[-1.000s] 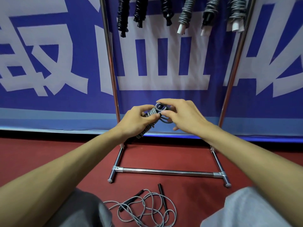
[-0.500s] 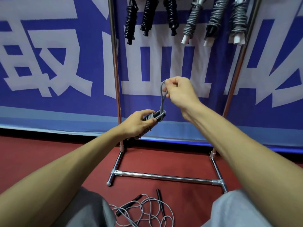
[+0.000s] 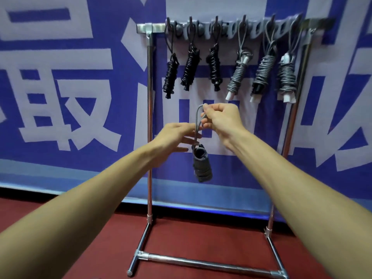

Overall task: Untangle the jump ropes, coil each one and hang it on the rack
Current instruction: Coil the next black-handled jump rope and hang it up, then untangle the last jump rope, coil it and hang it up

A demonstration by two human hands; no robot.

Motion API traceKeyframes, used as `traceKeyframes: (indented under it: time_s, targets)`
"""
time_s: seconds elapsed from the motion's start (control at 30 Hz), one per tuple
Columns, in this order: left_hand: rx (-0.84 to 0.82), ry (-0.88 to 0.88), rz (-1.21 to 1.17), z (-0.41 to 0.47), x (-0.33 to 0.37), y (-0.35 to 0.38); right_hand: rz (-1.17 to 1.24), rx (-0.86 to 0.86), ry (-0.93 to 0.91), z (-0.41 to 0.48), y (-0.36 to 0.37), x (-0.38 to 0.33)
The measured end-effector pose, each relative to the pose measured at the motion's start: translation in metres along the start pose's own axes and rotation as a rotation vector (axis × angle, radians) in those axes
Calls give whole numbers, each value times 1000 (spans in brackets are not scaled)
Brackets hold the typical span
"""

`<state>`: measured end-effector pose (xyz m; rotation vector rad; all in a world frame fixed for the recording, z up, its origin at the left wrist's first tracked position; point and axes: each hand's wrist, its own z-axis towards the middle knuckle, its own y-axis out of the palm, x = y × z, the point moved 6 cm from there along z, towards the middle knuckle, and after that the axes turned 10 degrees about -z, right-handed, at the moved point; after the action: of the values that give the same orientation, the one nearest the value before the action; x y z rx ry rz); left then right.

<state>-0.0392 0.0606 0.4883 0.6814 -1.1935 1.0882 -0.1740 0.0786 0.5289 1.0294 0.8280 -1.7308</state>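
Blue banner point(image 3: 60, 158) backs the rack point(image 3: 149, 117); your right hand point(image 3: 221, 119) pinches the loop of the coiled rope point(image 3: 202, 168); your left hand point(image 3: 175, 137), fingers straight, touches it.

We seem to be in a sports hall or gym. A dark red floor point(image 3: 201, 234), like sports flooring, runs to the wall, where a large blue banner point(image 3: 60, 87) with big white Chinese characters hangs. Before it stands a chrome rack point(image 3: 149, 117). Its top row of hooks point(image 3: 216, 23) carries coiled gear: three black jump ropes point(image 3: 190, 67) and three grey jump ropes point(image 3: 239, 75).
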Motion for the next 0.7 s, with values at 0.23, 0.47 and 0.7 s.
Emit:
traceKeyframes:
  time_s: [0.23, 0.47, 0.7]
  targets:
    - [79, 279, 137, 49, 82, -1, 2, 132, -116, 54, -27, -46]
    - [195, 357, -35, 111, 122, -9, -23, 213, -236, 124, -35, -73]
    - [320, 460, -22, 197, 170, -15, -128, 171, -406, 208, -48, -128]
